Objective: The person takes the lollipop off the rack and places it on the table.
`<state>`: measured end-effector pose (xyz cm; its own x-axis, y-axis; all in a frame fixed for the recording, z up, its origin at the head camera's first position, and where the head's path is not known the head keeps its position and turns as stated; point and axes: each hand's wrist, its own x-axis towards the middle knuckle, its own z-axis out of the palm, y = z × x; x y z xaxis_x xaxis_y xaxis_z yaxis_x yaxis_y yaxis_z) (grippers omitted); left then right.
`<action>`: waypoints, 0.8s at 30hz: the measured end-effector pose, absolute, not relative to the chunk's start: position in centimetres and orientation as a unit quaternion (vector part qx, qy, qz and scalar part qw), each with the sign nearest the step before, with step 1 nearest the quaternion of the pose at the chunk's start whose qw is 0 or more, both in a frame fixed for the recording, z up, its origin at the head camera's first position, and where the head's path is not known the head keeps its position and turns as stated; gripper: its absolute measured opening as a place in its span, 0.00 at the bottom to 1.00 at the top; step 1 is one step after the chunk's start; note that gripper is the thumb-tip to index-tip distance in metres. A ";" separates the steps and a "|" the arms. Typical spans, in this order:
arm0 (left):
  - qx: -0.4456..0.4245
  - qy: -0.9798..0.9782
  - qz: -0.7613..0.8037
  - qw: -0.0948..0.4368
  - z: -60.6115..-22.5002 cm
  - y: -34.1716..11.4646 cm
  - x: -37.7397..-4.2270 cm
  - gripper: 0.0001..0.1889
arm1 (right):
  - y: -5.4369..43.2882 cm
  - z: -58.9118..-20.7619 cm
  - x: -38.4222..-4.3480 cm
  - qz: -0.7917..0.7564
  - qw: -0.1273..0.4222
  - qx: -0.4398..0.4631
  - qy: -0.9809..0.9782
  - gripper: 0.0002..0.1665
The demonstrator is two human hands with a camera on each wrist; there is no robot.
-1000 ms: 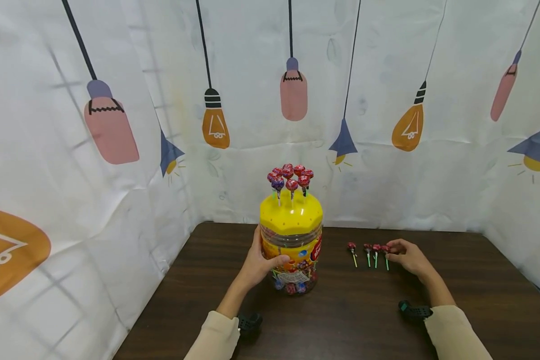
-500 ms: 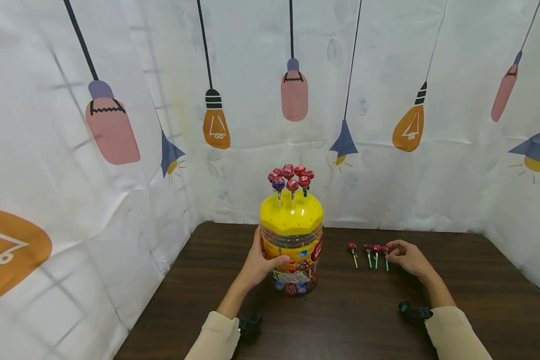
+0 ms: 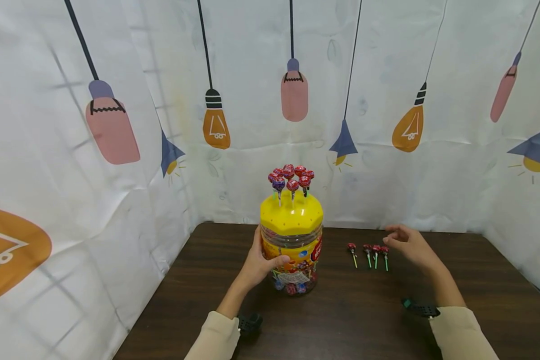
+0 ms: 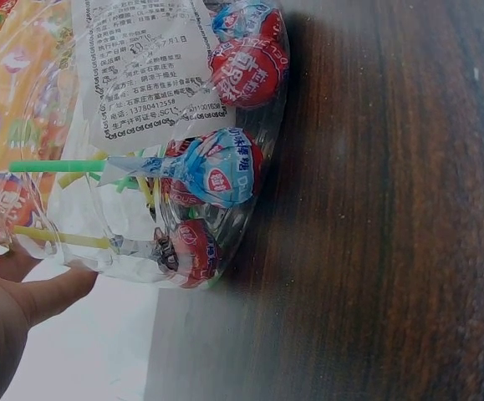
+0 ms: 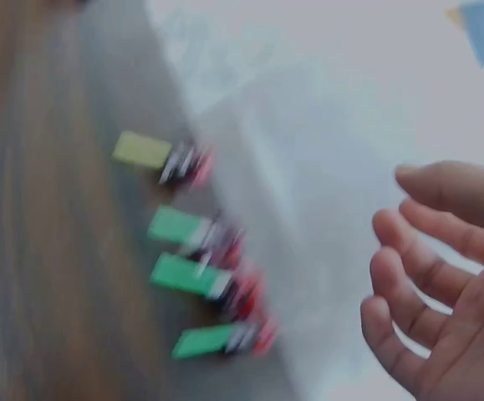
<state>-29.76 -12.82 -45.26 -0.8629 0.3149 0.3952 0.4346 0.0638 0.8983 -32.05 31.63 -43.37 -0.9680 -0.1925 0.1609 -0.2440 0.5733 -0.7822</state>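
A clear plastic jar (image 3: 292,255) with a yellow lid (image 3: 291,215) stands on the table, wrapped candies showing inside. My left hand (image 3: 259,262) grips its left side, thumb across the front. Several lollipops (image 3: 292,185) stand upright in the lid's top. To the right lies a row of lollipops: one with a yellow stick (image 3: 353,255), then others with green sticks (image 3: 386,264). My right hand (image 3: 411,245) hovers just right of the row, holding nothing. In the right wrist view its fingers (image 5: 425,267) are loosely bent and apart from the blurred lollipops.
The dark wooden table (image 3: 333,320) reaches back to a white curtain (image 3: 252,190) printed with lamps and bulbs. Black bands (image 3: 420,308) circle both wrists. A printed label (image 4: 154,67) is on the jar's side.
My right hand has let go of the rightmost lollipop and lifted away up and to the right. That lollipop stays in the row. The left hand and jar have not moved.
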 end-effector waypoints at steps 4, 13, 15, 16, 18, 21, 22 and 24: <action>-0.258 -0.727 -0.635 0.046 -45.2 -12.8 -29.6 0.53 | 28.5 -40.4 -30.7 0.469 0.072 0.177 -0.862 0.26; -0.260 -0.725 -0.636 0.048 -44.9 -12.7 -29.7 0.53 | 19.5 -36.4 -26.9 0.538 0.174 0.305 -0.766 0.16; -0.257 -0.727 -0.635 0.049 -44.9 -12.7 -29.8 0.53 | 17.9 -35.7 -26.4 0.538 0.191 0.316 -0.758 0.17; -0.255 -0.728 -0.635 0.049 -44.9 -12.7 -29.8 0.53 | 17.3 -35.3 -26.3 0.535 0.193 0.320 -0.757 0.18; -0.251 -0.730 -0.634 0.047 -45.0 -12.8 -29.8 0.53 | 16.2 -34.5 -26.4 0.529 0.197 0.322 -0.760 0.18; -0.246 -0.732 -0.634 0.044 -45.1 -12.8 -29.7 0.53 | 15.0 -33.2 -27.0 0.527 0.200 0.319 -0.762 0.19; -0.245 -0.733 -0.634 0.043 -45.1 -12.9 -29.7 0.53 | 14.6 -32.8 -27.3 0.529 0.199 0.317 -0.762 0.20; -0.242 -0.734 -0.633 0.043 -45.2 -12.9 -29.7 0.53 | 13.9 -31.8 -27.8 0.532 0.201 0.310 -0.762 0.21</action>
<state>-29.66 -12.92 -45.17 -0.8790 0.3010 0.3698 0.4101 0.0814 0.9084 -27.80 13.87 -31.85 -0.7263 -0.2590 0.6367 -0.6870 0.2422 -0.6851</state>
